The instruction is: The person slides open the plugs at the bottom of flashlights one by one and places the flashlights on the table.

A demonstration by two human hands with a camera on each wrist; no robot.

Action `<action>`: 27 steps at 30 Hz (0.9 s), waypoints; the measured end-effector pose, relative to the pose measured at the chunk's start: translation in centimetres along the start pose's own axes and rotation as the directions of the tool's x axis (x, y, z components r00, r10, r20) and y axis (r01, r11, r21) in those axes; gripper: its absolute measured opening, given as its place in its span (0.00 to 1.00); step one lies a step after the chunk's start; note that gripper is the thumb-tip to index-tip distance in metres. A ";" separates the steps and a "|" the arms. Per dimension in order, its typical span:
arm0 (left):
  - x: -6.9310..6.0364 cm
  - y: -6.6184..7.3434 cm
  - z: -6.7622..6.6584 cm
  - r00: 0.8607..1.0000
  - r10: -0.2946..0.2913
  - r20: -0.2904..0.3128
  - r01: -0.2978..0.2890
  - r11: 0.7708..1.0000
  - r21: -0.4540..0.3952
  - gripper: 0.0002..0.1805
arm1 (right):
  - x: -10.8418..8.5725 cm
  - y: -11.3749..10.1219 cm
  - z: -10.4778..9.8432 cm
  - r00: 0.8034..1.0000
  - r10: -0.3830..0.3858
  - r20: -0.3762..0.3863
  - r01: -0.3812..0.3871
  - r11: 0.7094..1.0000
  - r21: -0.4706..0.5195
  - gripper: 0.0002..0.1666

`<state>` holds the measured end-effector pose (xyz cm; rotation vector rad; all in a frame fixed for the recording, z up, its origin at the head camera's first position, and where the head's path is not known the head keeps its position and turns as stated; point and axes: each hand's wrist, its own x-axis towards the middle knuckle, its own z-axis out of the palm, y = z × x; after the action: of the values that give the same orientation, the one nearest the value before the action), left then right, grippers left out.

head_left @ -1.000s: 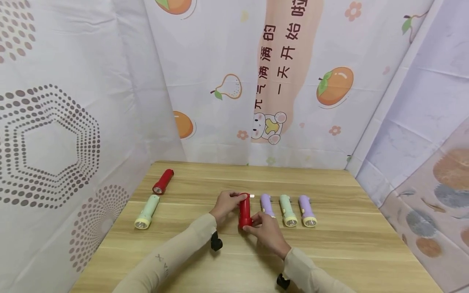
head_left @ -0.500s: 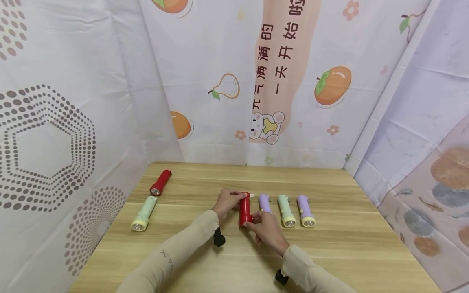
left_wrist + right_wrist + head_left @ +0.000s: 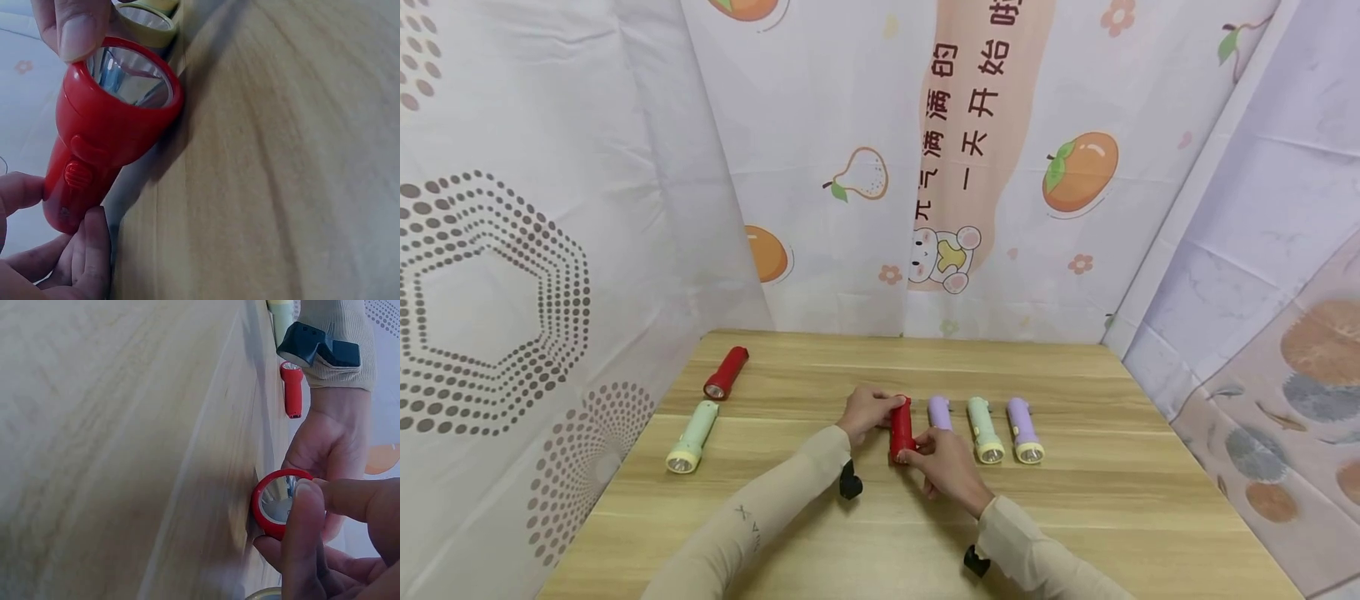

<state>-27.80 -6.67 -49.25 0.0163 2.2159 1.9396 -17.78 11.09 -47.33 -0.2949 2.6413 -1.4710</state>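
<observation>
A red flashlight (image 3: 901,429) lies in the middle of the table between both hands. My left hand (image 3: 867,410) pinches its tail end, thumb on one side and fingers on the other. At the lens end, my right hand (image 3: 951,467) grips the head's rim between thumb and fingers. In the left wrist view the red flashlight (image 3: 94,131) shows its ridged slide switch and reflector, with the right thumb on the rim. The right wrist view shows its lens (image 3: 275,500) partly covered by the right thumb.
To the right stand out a purple flashlight (image 3: 939,413), a mint one (image 3: 985,429) and another purple one (image 3: 1024,429), lying in a row. On the left lie a red flashlight (image 3: 727,373) and a mint one (image 3: 693,436). Printed curtains (image 3: 805,317) border the wooden table (image 3: 1075,533).
A small white piece sticking out beside the held flashlight's tail has dropped from sight. Both hands keep their grip on the flashlight; the head view has shifted slightly.
</observation>
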 end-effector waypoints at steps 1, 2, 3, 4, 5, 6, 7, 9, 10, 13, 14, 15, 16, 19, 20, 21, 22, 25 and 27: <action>0.0 0.1 0.0 1.000 -0.001 0.002 0.001 1.000 0.006 0.14 | 0.0 0.0 -0.1 1.000 -0.001 0.001 0.001 1.000 -0.003 0.17; 0.1 0.1 0.0 1.000 -0.003 0.004 0.003 1.000 0.012 0.14 | 0.0 0.0 -0.1 1.000 -0.002 0.005 0.002 1.000 -0.007 0.17; 0.0 0.1 0.0 1.000 -0.008 0.003 0.008 1.000 0.019 0.13 | 0.1 0.0 -0.1 1.000 0.000 0.012 0.000 1.000 -0.010 0.16; 0.0 0.1 0.0 1.000 -0.015 0.003 0.015 1.000 0.027 0.13 | 0.1 -0.1 -0.1 1.000 0.004 0.021 -0.003 1.000 -0.015 0.16; 0.1 0.1 0.0 1.000 -0.019 0.004 0.019 0.999 0.037 0.12 | 0.1 -0.1 -0.1 1.000 0.004 0.030 -0.003 1.000 -0.019 0.16; 0.1 0.1 -0.1 1.000 -0.029 0.005 0.028 0.999 0.042 0.12 | 0.1 -0.1 -0.1 0.999 0.005 0.039 -0.004 1.000 -0.022 0.15; 0.1 0.1 -0.1 0.999 -0.034 0.005 0.034 0.998 0.049 0.12 | 0.2 -0.1 -0.1 0.999 0.011 0.045 -0.010 1.000 -0.025 0.15; 0.2 0.2 -0.1 0.999 -0.035 0.007 0.034 0.998 0.060 0.12 | 0.2 -0.2 -0.2 0.999 0.012 0.048 -0.011 1.000 -0.025 0.15; 0.3 0.3 -0.1 0.999 -0.034 0.009 0.033 0.997 0.064 0.12 | 0.3 -0.2 -0.2 0.999 0.005 0.048 -0.004 1.000 -0.024 0.15; 0.4 0.5 -0.2 1.000 -0.029 0.008 0.028 0.997 0.072 0.12 | 0.4 -0.2 -0.3 0.999 -0.003 0.036 0.004 0.999 -0.037 0.15; 0.4 0.6 -0.2 1.000 -0.029 0.007 0.028 0.997 0.074 0.12 | 0.4 -0.2 -0.3 0.999 -0.008 0.032 0.010 0.999 -0.042 0.16; 0.5 0.5 -0.3 1.000 -0.027 0.006 0.027 0.997 0.077 0.12 | 0.4 -0.1 -0.3 0.999 -0.013 0.029 0.015 0.999 -0.049 0.16; 0.5 0.5 -0.3 1.000 -0.029 0.004 0.028 0.996 0.080 0.12 | 0.4 -0.1 -0.3 1.000 -0.016 0.026 0.017 0.998 -0.055 0.16; 0.6 0.4 -0.4 0.999 -0.032 0.005 0.032 0.996 0.082 0.12 | 0.4 0.1 -0.2 1.000 -0.021 0.018 0.022 0.997 -0.071 0.17; 0.6 0.3 -0.4 1.000 -0.030 0.007 0.030 0.996 0.080 0.13 | 0.4 0.1 -0.2 1.000 -0.023 0.016 0.024 0.997 -0.075 0.17; 0.6 0.2 -0.4 1.000 -0.023 0.011 0.022 0.996 0.082 0.13 | 0.4 0.2 -0.2 1.000 -0.024 0.015 0.025 0.996 -0.080 0.18; 0.5 0.1 -0.4 1.000 -0.020 0.015 0.019 0.997 0.076 0.13 | 0.4 0.2 -0.2 1.000 -0.027 0.008 0.027 0.995 -0.091 0.18; 0.5 -0.3 -0.5 0.999 0.008 0.036 -0.010 0.997 0.071 0.14 | 0.3 0.3 -0.2 0.999 -0.047 -0.020 0.043 0.989 -0.139 0.17; 0.4 -0.5 -0.6 0.998 0.025 0.054 -0.029 0.997 0.069 0.15 | 0.3 0.3 -0.2 0.998 -0.051 -0.033 0.045 0.985 -0.166 0.17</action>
<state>-28.23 -7.31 -49.71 0.1079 2.2590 1.8521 -18.11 11.39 -47.48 -0.3509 2.8106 -1.2847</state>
